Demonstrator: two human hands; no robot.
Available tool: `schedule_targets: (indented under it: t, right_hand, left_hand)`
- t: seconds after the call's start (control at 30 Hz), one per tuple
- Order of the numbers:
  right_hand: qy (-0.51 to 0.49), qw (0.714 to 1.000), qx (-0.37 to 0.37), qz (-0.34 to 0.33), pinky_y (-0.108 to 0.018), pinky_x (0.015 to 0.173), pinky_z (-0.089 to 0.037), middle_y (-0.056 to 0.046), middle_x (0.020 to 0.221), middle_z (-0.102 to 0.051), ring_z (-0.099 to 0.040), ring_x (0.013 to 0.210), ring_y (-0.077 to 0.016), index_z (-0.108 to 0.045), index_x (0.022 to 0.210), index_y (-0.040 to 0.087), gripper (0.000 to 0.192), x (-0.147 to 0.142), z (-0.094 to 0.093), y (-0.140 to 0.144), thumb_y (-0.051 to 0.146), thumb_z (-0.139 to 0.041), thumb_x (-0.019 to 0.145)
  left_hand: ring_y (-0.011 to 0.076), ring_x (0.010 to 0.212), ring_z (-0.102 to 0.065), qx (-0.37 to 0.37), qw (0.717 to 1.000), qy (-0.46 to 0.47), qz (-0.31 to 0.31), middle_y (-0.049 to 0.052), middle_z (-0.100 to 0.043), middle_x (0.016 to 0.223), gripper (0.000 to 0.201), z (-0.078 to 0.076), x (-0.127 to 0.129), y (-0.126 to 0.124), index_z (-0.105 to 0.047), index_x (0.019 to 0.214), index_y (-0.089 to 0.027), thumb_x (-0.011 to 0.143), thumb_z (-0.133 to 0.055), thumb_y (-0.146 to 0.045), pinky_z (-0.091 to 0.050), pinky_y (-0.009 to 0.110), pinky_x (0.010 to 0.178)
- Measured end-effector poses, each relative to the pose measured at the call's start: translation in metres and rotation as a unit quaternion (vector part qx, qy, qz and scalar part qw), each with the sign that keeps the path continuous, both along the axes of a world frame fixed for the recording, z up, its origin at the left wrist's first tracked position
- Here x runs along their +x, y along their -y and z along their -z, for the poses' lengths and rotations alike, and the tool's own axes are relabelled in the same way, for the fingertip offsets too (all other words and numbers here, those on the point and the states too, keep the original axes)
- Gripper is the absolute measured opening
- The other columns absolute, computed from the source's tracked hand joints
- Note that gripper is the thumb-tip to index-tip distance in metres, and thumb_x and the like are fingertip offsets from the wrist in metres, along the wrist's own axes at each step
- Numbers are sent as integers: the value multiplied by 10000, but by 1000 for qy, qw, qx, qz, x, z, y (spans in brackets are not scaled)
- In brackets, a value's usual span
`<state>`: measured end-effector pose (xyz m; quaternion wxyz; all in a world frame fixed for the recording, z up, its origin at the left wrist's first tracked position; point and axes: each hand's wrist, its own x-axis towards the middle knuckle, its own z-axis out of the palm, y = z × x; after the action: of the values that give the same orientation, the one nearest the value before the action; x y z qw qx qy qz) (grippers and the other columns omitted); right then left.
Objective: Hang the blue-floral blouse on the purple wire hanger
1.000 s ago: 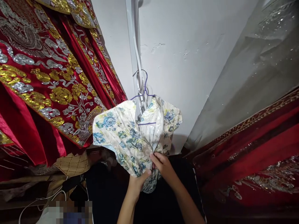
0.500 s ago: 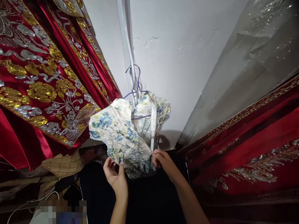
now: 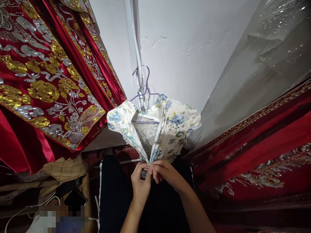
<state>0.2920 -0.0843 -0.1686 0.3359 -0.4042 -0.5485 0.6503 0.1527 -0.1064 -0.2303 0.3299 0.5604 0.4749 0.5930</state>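
A white floral dress (image 3: 178,124) with blue and yellow flowers hangs on a purple hanger (image 3: 147,84). Its opening spreads in a V, with a zipper (image 3: 155,145) along the edge. At the bottom of that V, my left hand (image 3: 141,179) pinches the fabric from the left. Thumb and finger of my right hand (image 3: 163,171) are closed at the same spot, touching my left fingertips. Whatever small part the right fingers hold, perhaps the zipper pull, is covered by them. The lower dress falls behind my hands.
A red garment (image 3: 65,87) with gold and silver embroidery hangs at left, and another red garment (image 3: 272,155) is on the right. Sheer sparkly fabric (image 3: 252,71) covers the right wall. A phone (image 3: 75,198) and white cable (image 3: 31,206) lie lower left.
My left hand has moved right to meet my right hand, which has shifted slightly left and down. The dress has swung round, its right side now spread out and its opening wider.
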Motion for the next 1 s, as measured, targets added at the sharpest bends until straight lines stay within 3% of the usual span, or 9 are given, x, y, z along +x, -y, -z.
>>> schedule_targets:
  t: [0.13, 0.2, 0.37, 0.5, 0.63, 0.7, 0.8, 0.9, 1.0]
  right_hand:
    - [-66, 993, -34, 97, -226, 463, -233, 30, 449, -510, -359, 414, -70, -696, 748, 133, 364, 2, -11, -12, 471, -616, 859]
    - [-111, 983, -32, 141, -229, 451, -205, 54, 437, -445, -309, 405, -58, -706, 756, 131, 370, 6, -25, -28, 489, -667, 844]
    - [-169, 966, 69, 185, -230, 435, -250, 61, 460, -413, -311, 418, -56, -686, 701, 142, 303, 19, -96, -77, 419, -778, 783]
    - [-194, 944, 146, 223, -223, 399, -218, 69, 465, -389, -290, 411, -54, -711, 771, 130, 265, 23, -148, -94, 386, -771, 800]
    - [-185, 929, 203, 248, -226, 394, -219, 55, 464, -426, -321, 408, -65, -742, 855, 124, 284, 14, -162, -88, 407, -724, 839]
    - [-161, 927, 225, 252, -223, 408, -247, 41, 483, -477, -363, 423, -71, -747, 874, 135, 294, 9, -160, -82, 425, -703, 860]
    - [-115, 930, 247, 245, -220, 445, -300, 28, 512, -527, -415, 452, -82, -747, 889, 163, 290, 4, -156, -73, 439, -660, 891]
    - [-80, 938, 245, 234, -228, 469, -328, 29, 515, -527, -429, 458, -88, -737, 873, 175, 287, 3, -153, -67, 439, -630, 908]
    - [-67, 940, 247, 226, -234, 475, -336, 33, 509, -510, -420, 452, -89, -725, 854, 181, 288, 3, -152, -62, 438, -613, 918]
  left_hand:
    - [165, 760, -620, -23, 999, -14, 17, 34, -639, 810, 96, 0, -4, 6, -689, 877, -180, 921, -641, -250, -495, 245, 696]
    - [162, 771, -615, -27, 999, -20, 39, 33, -618, 810, 107, -1, -1, 5, -663, 854, -176, 930, -624, -241, -492, 238, 693]
    - [135, 693, -565, -26, 996, -17, 78, 13, -560, 749, 174, -9, 17, 1, -583, 763, -172, 929, -605, -219, -458, 217, 626]
    - [149, 718, -599, -23, 994, -27, 107, 23, -609, 774, 120, -7, 31, 12, -586, 788, -177, 905, -612, -174, -481, 233, 650]
    - [162, 717, -629, -32, 992, -36, 115, 28, -641, 770, 98, 0, 31, 23, -604, 791, -173, 882, -640, -162, -497, 249, 652]
    - [171, 750, -644, -27, 991, -47, 121, 33, -655, 802, 38, -9, 23, 16, -643, 841, -172, 872, -661, -158, -511, 258, 676]
    - [188, 879, -663, 46, 993, -43, 104, 59, -683, 947, 145, -51, 4, -11, -698, 1039, -191, 900, -659, -177, -535, 288, 777]
    - [171, 915, -662, 158, 986, -23, 36, 64, -690, 1052, 260, -118, -10, -49, -682, 1206, -226, 954, -623, -214, -534, 310, 851]
    - [159, 878, -653, 234, 971, -49, 19, 44, -695, 1006, 387, -181, -12, -81, -617, 1368, -242, 981, -600, -246, -534, 322, 842]
